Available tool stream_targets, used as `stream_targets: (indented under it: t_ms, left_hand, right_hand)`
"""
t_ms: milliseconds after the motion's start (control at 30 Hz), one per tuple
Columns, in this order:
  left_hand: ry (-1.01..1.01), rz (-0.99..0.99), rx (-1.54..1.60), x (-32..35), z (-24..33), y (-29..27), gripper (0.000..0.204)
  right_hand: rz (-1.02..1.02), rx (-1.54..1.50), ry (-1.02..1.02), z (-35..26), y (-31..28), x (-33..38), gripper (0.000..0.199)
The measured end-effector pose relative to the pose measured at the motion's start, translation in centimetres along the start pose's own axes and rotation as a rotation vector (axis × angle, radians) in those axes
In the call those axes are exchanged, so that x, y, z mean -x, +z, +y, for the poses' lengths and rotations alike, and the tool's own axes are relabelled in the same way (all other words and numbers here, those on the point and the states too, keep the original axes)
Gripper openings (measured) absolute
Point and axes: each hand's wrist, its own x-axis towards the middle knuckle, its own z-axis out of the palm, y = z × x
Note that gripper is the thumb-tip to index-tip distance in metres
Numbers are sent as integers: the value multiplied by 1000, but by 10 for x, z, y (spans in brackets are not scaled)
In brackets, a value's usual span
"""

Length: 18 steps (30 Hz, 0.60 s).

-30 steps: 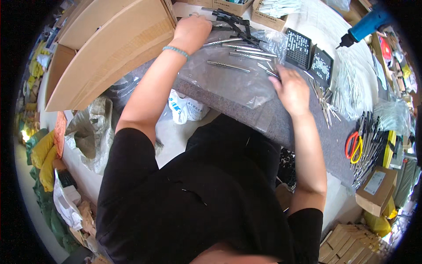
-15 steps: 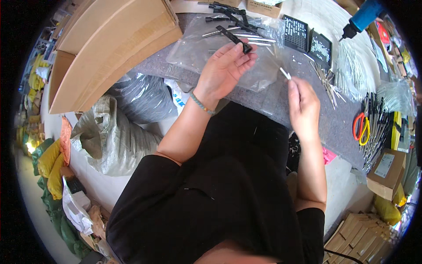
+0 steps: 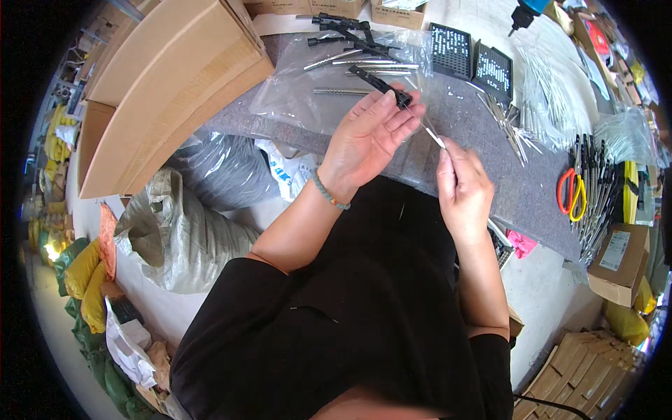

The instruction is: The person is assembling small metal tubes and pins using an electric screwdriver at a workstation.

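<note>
My left hand (image 3: 371, 136) is closed around a black plastic piece (image 3: 376, 84), long and narrow with a thicker end by my fingertips. Between thumb and fingers my right hand (image 3: 465, 189) pinches a thin metal rod (image 3: 435, 135) with a whitish section near the grip. Its far end points up and left at the thick end of the black piece; whether it enters or only comes close, I cannot tell. Beyond my left hand, several silvery metal tubes (image 3: 343, 91) and more black plastic pieces (image 3: 350, 28) lie on a clear plastic bag (image 3: 297, 105).
On the grey table (image 3: 455, 168) stand two black perforated trays (image 3: 451, 52). Thin rods (image 3: 514, 129) lie loose to the right, beside red-and-yellow scissors (image 3: 574, 192) and a bundle of black-ended rods (image 3: 598, 189). A blue power screwdriver (image 3: 525, 15) hangs above. Left is a large cardboard box (image 3: 175, 91).
My right hand has moved left and slightly down, bringing the rod up to the black piece. My left hand has shifted a little right and nearer to me, still holding the piece.
</note>
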Motion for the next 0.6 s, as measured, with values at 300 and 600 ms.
stream_targets:
  t_ms: [300,600]
  left_hand:
    - [19,45,-50,-7,-8,3,24]
    - [-3,75,-251,-8,-7,-1,20]
  right_hand:
    - [-31,188,-39,1,-6,3,20]
    - [5,0,79,2,-23,-8,21]
